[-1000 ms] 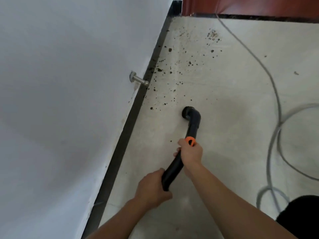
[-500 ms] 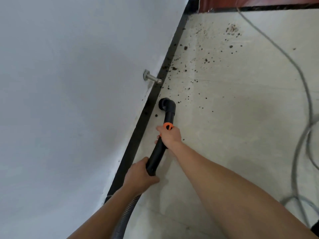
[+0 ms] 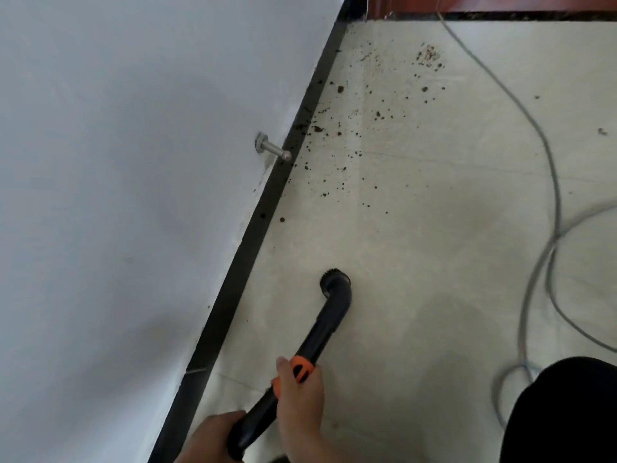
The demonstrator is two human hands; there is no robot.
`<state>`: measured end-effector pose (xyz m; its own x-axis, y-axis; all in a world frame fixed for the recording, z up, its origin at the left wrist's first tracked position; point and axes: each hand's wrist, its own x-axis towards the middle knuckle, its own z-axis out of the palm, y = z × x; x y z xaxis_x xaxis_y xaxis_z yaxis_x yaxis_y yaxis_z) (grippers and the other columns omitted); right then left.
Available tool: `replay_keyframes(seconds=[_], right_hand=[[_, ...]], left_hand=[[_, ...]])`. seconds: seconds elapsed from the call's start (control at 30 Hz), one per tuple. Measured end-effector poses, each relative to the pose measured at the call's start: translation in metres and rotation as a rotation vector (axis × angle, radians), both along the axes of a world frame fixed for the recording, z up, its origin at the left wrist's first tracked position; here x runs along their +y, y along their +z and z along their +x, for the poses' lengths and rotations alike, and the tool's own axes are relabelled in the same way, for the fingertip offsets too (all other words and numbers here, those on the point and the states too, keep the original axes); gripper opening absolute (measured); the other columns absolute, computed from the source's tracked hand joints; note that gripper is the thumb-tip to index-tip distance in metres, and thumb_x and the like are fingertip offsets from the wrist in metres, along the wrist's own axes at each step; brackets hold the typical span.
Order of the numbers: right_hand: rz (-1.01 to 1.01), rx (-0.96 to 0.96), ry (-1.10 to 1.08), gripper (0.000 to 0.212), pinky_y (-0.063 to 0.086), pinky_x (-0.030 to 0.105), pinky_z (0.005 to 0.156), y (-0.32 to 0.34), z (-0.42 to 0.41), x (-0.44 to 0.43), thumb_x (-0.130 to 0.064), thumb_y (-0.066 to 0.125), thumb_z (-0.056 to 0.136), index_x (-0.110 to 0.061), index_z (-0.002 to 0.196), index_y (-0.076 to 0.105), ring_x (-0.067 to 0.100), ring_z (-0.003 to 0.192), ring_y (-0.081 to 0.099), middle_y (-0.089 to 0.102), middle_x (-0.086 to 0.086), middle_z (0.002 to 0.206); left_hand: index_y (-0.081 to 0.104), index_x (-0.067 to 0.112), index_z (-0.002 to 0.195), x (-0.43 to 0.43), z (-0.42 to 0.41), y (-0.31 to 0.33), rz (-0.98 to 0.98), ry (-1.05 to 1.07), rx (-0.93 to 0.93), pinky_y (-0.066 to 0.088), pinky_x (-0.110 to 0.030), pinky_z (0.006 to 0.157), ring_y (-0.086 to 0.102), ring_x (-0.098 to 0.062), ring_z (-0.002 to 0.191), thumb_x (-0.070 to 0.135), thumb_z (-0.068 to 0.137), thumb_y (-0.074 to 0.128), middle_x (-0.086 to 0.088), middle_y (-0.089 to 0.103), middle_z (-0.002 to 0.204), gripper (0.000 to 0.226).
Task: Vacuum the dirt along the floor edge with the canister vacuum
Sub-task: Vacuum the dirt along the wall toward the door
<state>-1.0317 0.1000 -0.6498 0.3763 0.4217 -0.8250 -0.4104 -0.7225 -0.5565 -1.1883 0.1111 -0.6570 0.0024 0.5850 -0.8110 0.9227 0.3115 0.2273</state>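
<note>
A black vacuum wand (image 3: pixel 325 332) with an orange collar (image 3: pixel 302 367) slants up from the bottom of the view. Its bent brush nozzle (image 3: pixel 335 279) rests on the pale floor, a short way right of the black skirting (image 3: pixel 263 222). My right hand (image 3: pixel 300 402) is wrapped round the wand at the orange collar. My left hand (image 3: pixel 208 439) grips the wand's lower end at the bottom edge. Dark dirt crumbs (image 3: pixel 334 145) lie scattered ahead of the nozzle, thickest along the skirting and toward the far corner.
A metal door stop (image 3: pixel 272 150) sticks out of the white wall (image 3: pixel 117 195) above the skirting. A grey cord (image 3: pixel 547 202) loops over the floor on the right. A dark rounded shape (image 3: pixel 564 412) fills the bottom right corner. A red-brown door (image 3: pixel 484 3) closes the far end.
The nozzle has pulled back from beside the skirting near the door stop toward me and to the right. The crumbs closest to the nozzle's earlier spot are gone. The view has shifted too.
</note>
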Motion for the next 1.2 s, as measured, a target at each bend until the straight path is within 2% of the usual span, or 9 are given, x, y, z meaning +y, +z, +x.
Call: replay_keyframes(seconds=[0.17, 0.33, 0.57, 0.77, 0.83, 0.93, 0.97, 1.03, 1.2], right_hand=[[0.07, 0.013, 0.02, 0.027, 0.06, 0.04, 0.072, -0.006, 0.022, 0.041, -0.041, 0.069, 0.084, -0.019, 0.094, 0.056, 0.021, 0.069, 0.069, 0.068, 0.006, 0.079], [0.168, 0.097, 0.245, 0.038, 0.06, 0.045, 0.081, -0.002, 0.017, 0.116, -0.045, 0.065, 0.077, -0.014, 0.097, 0.059, 0.026, 0.079, 0.071, 0.069, 0.008, 0.085], [0.252, 0.102, 0.168, 0.026, 0.06, 0.05, 0.079, 0.0, 0.033, 0.178, -0.033, 0.07, 0.082, -0.012, 0.091, 0.058, 0.035, 0.083, 0.071, 0.065, 0.012, 0.082], [0.151, 0.074, 0.297, 0.054, 0.059, 0.041, 0.076, 0.004, -0.027, 0.07, -0.064, 0.064, 0.064, -0.016, 0.088, 0.057, 0.027, 0.078, 0.068, 0.064, 0.005, 0.081], [0.125, 0.075, 0.386, 0.045, 0.053, 0.03, 0.07, 0.003, -0.053, 0.034, -0.058, 0.07, 0.075, -0.018, 0.092, 0.057, 0.019, 0.078, 0.064, 0.063, 0.0, 0.083], [0.077, 0.041, 0.51, 0.038, 0.047, 0.026, 0.069, 0.006, -0.083, -0.007, -0.055, 0.068, 0.083, -0.021, 0.094, 0.056, 0.012, 0.076, 0.059, 0.061, -0.007, 0.083], [0.06, 0.023, 0.528, 0.039, 0.047, 0.028, 0.071, 0.008, -0.09, -0.016, -0.057, 0.066, 0.083, -0.021, 0.094, 0.056, 0.013, 0.078, 0.059, 0.061, -0.007, 0.083], [0.035, -0.014, 0.556, 0.042, 0.047, 0.03, 0.075, 0.01, -0.1, -0.027, -0.059, 0.065, 0.082, -0.021, 0.095, 0.056, 0.016, 0.082, 0.061, 0.061, -0.008, 0.084], [0.02, 0.004, 0.536, 0.036, 0.05, 0.032, 0.077, 0.008, -0.1, -0.039, -0.053, 0.071, 0.078, -0.021, 0.087, 0.059, 0.016, 0.081, 0.062, 0.063, -0.006, 0.083]], left_hand=[[0.062, 0.019, 0.077, 0.017, 0.027, 0.015, 0.059, -0.141, -0.08, 0.042, -0.021, 0.054, 0.055, -0.007, 0.056, 0.031, 0.042, 0.064, 0.003, 0.066, 0.067, 0.037], [0.058, 0.022, 0.082, 0.046, 0.032, 0.037, 0.203, 0.03, -0.071, 0.051, -0.037, 0.053, 0.053, -0.016, 0.047, 0.023, 0.048, 0.07, 0.002, 0.058, 0.06, 0.036], [0.044, 0.029, 0.073, 0.082, 0.042, 0.057, 0.4, -0.049, -0.145, 0.036, -0.021, 0.051, 0.046, -0.01, 0.054, 0.019, 0.064, 0.076, 0.006, 0.052, 0.064, 0.035], [0.052, 0.021, 0.07, 0.015, -0.02, 0.044, 0.057, -0.019, -0.074, 0.039, -0.017, 0.052, 0.052, -0.004, 0.051, 0.023, 0.05, 0.069, 0.013, 0.057, 0.055, 0.026], [0.053, 0.021, 0.075, -0.011, -0.042, 0.048, -0.01, -0.039, -0.011, 0.034, -0.014, 0.053, 0.058, -0.002, 0.062, 0.023, 0.053, 0.062, 0.014, 0.06, 0.062, 0.024], [0.041, 0.065, 0.122, -0.05, -0.065, 0.051, 0.038, -0.003, -0.073, 0.035, -0.013, 0.066, 0.057, -0.008, 0.078, 0.021, 0.068, 0.051, 0.007, 0.063, 0.09, 0.071], [0.023, 0.08, 0.122, -0.059, -0.07, 0.053, 0.082, -0.018, -0.05, 0.034, -0.011, 0.072, 0.052, -0.001, 0.085, 0.024, 0.076, 0.051, 0.014, 0.056, 0.103, 0.078], [0.026, 0.085, 0.113, -0.072, -0.079, 0.057, 0.124, -0.051, -0.011, 0.034, -0.007, 0.073, 0.051, 0.011, 0.088, 0.029, 0.077, 0.049, 0.029, 0.046, 0.119, 0.071], [0.059, 0.026, 0.102, -0.087, -0.087, 0.054, -0.02, -0.059, 0.061, 0.031, -0.018, 0.05, 0.055, -0.002, 0.055, 0.032, 0.048, 0.035, 0.012, 0.06, 0.078, 0.059]])
